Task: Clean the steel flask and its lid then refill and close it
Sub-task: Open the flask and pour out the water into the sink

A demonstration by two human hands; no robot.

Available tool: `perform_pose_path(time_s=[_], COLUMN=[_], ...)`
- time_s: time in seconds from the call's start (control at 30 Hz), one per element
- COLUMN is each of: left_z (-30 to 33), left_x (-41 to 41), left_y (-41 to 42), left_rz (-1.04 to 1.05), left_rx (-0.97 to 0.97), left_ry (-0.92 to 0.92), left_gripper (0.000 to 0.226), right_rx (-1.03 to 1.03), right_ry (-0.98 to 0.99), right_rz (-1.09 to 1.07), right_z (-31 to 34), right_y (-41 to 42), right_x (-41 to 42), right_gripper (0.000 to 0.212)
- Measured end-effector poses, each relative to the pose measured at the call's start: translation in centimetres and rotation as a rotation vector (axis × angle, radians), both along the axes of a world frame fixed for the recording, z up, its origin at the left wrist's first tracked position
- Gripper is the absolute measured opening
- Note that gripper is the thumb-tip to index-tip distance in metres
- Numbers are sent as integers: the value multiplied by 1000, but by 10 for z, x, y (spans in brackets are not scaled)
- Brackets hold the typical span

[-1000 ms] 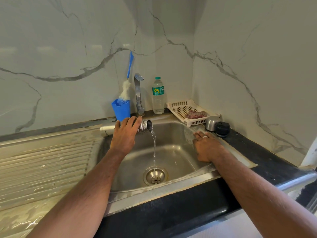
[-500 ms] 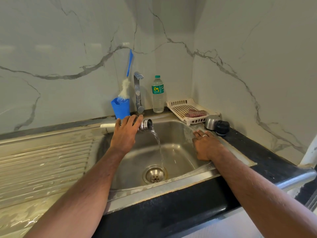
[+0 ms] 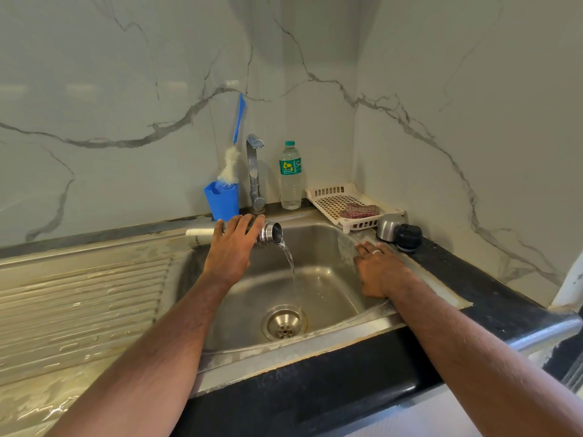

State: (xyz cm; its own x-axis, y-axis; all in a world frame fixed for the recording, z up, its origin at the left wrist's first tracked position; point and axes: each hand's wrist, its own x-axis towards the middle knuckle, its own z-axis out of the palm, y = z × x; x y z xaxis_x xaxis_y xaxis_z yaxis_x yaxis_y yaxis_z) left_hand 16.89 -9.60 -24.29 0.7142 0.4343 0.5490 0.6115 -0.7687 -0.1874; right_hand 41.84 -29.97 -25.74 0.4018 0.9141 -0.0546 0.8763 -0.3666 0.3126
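My left hand [image 3: 232,247] grips the steel flask [image 3: 202,236], which lies almost level over the sink [image 3: 328,279] with its open mouth to the right. Water runs from the mouth in a stream down beside the drain [image 3: 284,323]. My right hand [image 3: 378,271] rests flat on the sink's right rim, fingers spread, holding nothing. The flask's steel cup lid [image 3: 388,227] and its black stopper [image 3: 409,236] stand on the counter just beyond my right hand.
A tap [image 3: 255,171] rises behind the sink. Left of it a blue holder [image 3: 222,200] carries a bottle brush [image 3: 232,162]. A plastic water bottle [image 3: 290,176] and a white basket [image 3: 334,197] with a cloth [image 3: 361,211] stand at the back right. A ribbed, wet drainboard [image 3: 79,304] lies left.
The stream from the flask has grown from a thin trickle to a wider arc that lands further right. Both hands have stayed where they were.
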Motion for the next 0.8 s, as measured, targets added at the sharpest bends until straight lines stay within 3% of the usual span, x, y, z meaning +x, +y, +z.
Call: perform_pose_path(time_s=[0.8], left_z=[3], left_x=[2], left_y=[-5], left_rz=[-11], left_rx=[7], left_ry=[13], left_gripper=[98], right_rx=[5], right_ry=[18], right_rz=[-1], right_z=[2], right_y=[0], right_x=[-1], right_gripper=[72])
